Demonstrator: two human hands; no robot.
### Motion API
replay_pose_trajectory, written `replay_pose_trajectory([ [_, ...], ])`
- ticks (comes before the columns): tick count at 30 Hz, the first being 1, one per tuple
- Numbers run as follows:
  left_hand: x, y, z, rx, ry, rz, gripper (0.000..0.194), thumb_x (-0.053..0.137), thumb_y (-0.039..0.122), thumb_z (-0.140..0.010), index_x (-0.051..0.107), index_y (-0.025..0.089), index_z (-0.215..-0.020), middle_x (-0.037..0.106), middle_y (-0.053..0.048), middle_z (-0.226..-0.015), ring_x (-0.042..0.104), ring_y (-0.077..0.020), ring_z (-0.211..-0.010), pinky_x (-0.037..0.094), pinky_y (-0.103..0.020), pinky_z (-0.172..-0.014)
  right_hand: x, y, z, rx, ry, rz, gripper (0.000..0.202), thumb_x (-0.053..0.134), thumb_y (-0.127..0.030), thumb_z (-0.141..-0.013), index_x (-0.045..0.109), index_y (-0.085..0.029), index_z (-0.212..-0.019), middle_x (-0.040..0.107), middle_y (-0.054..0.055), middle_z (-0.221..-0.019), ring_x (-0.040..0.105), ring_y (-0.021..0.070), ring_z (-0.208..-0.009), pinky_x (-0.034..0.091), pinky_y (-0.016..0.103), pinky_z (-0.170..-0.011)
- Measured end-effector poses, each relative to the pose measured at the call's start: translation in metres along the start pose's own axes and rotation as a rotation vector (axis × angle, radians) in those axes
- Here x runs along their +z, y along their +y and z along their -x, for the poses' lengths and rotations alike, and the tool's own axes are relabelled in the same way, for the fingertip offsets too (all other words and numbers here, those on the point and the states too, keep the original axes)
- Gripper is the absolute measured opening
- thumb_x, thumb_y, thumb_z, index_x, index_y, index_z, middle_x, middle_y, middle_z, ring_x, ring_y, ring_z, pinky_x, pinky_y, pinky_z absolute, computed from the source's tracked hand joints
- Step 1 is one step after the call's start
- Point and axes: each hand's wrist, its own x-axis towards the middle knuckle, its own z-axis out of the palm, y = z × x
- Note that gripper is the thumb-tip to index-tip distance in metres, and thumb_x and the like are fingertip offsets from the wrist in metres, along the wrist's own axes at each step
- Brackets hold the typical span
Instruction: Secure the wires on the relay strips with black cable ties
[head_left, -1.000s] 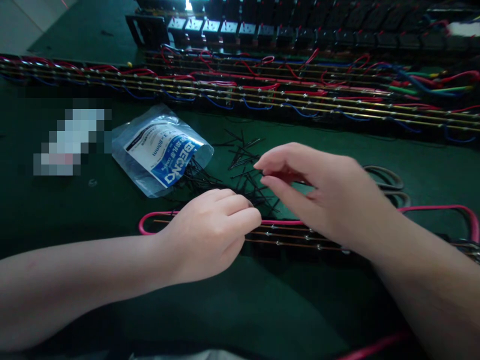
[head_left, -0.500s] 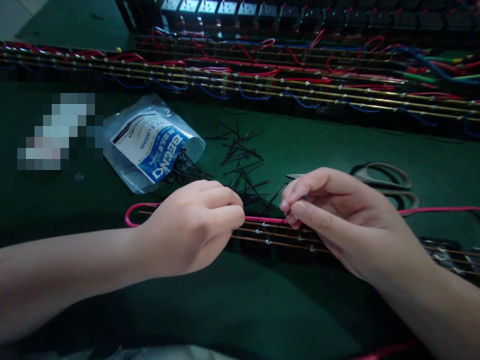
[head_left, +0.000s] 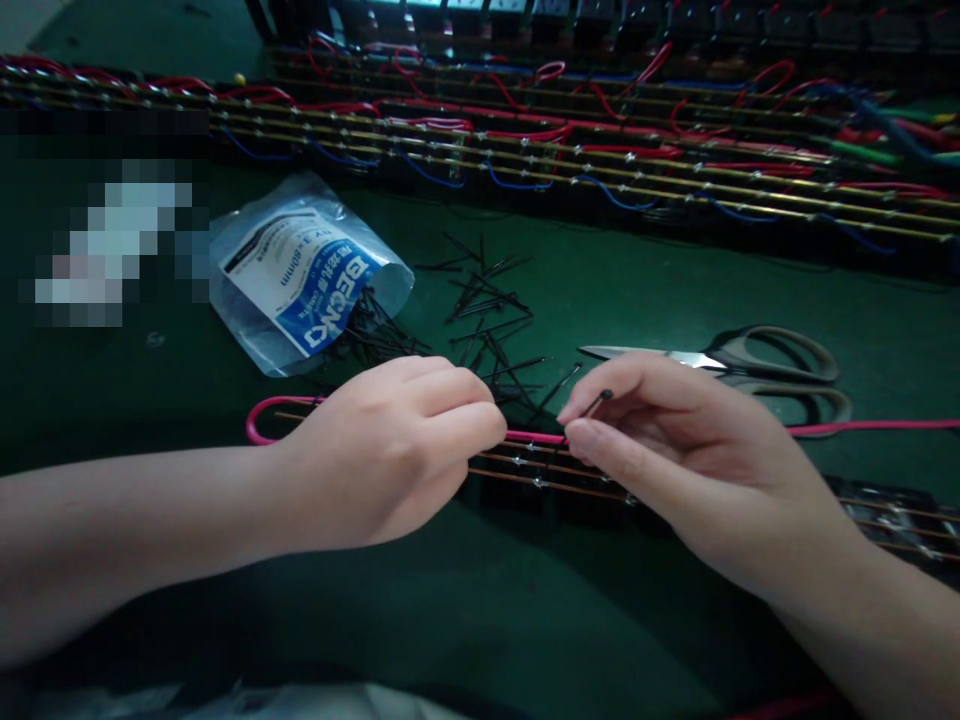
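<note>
At far left, a pixelated pale patch (head_left: 127, 235) covers part of the green table (head_left: 555, 620). To its right lies a clear plastic bag (head_left: 259, 335) with a blue and white label, its mouth facing right and black ties spilling out. Nearer the viewer, a pink wire (head_left: 536, 437) bends in a loop, then runs rightward along a strip of thin metal rods (head_left: 555, 486). The left hand (head_left: 409, 450) lies over both, back upward, fingers curled; whether it grips anything cannot be told. Beyond it, loose ties (head_left: 487, 300) lie scattered. The right hand (head_left: 697, 450) pinches one black tie (head_left: 598, 403) between thumb and forefinger, above the wire, its small head uppermost. Scissors (head_left: 795, 350) lie behind this hand, partly hidden, tip leftward. A wired rack (head_left: 525, 150) spans the back.
</note>
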Motion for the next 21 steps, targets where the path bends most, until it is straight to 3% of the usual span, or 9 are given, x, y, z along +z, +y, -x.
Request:
replay_pose_trajectory([
  [9, 0.0067, 0.0020, 0.0007, 0.160, 0.041, -0.091, 0.014, 0.054, 0.019, -0.101, 0.063, 0.013, -0.110, 0.072, -0.008, -0.107, 0.067, -0.0232, -0.094, 0.056, -0.039, -0.079, 0.0003, -0.0004, 0.0015, -0.078, -0.045, 0.163, 0.005, 0.066, -0.024, -0.093, 0.066, -0.021, -0.089, 0.062, -0.002, -0.074, 0.055, 0.0097, -0.060, 0.043, 0.022, -0.051],
  [21, 0.0052, -0.0012, 0.0027, 0.170, -0.014, -0.116, 0.036, 0.061, 0.036, -0.099, 0.062, 0.007, -0.120, 0.070, -0.014, -0.109, 0.067, -0.0274, -0.096, 0.059, -0.043, -0.080, 0.0026, -0.0009, 0.0043, -0.144, -0.067, 0.272, 0.006, 0.063, -0.024, -0.094, 0.065, -0.022, -0.089, 0.065, 0.000, -0.076, 0.059, 0.0126, -0.064, 0.046, 0.025, -0.056],
])
